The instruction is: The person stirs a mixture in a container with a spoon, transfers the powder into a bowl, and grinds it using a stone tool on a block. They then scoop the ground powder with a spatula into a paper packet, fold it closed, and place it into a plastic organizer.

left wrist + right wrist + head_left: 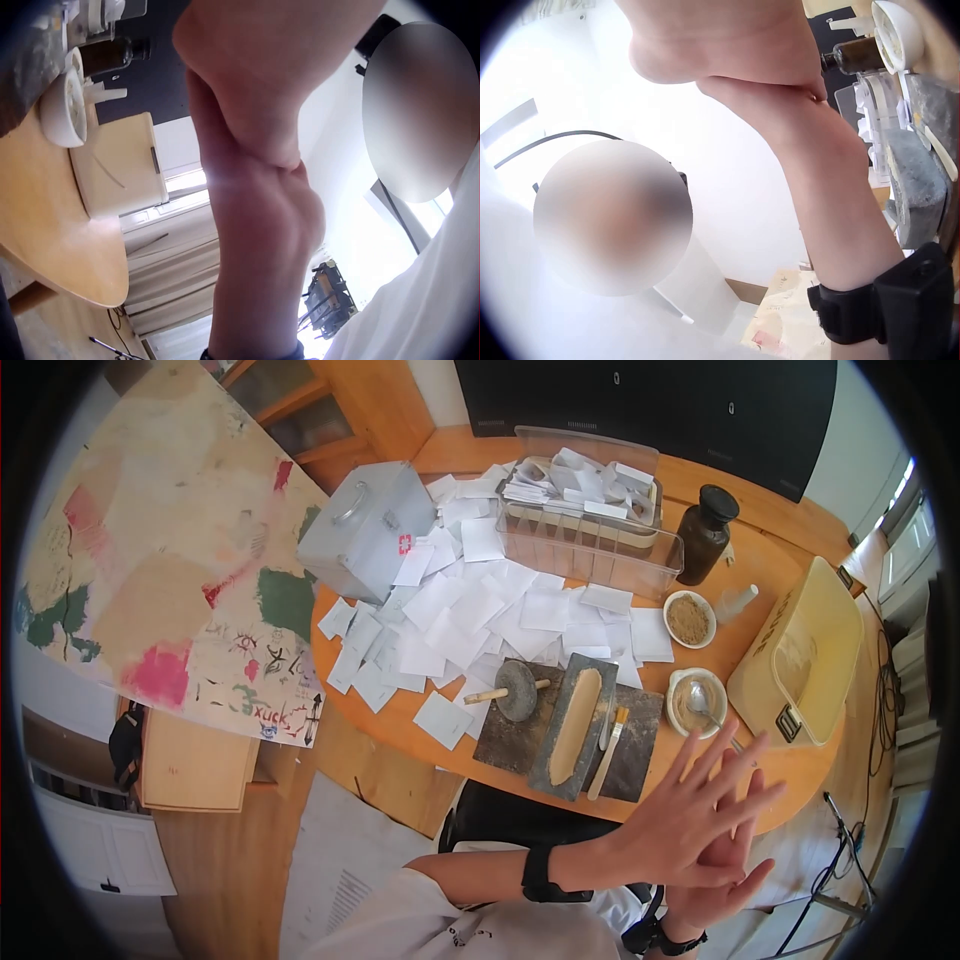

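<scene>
Both hands meet at the table's front right edge, palm against palm, with fingers spread and fairly straight. My left hand (665,815) lies over my right hand (715,890), whose palm is partly hidden behind it. Nothing shows between them. In both wrist views the heels of the hands press together. Just beyond the fingertips stands a white bowl (682,712) with a spoon (704,698) in it. To the left, a stone trough (548,760) filled with tan powder rests on a dark board (640,755), beside a brush (608,755) and a stone grinding wheel (516,692) with a wooden handle.
Many white paper packets (460,610) cover the table's middle. Behind them stand a metal box (365,530), a clear plastic bin (590,550) of papers and a dark bottle (706,535). A bowl of brown powder (690,620) and a yellowish tub (810,660) are at right.
</scene>
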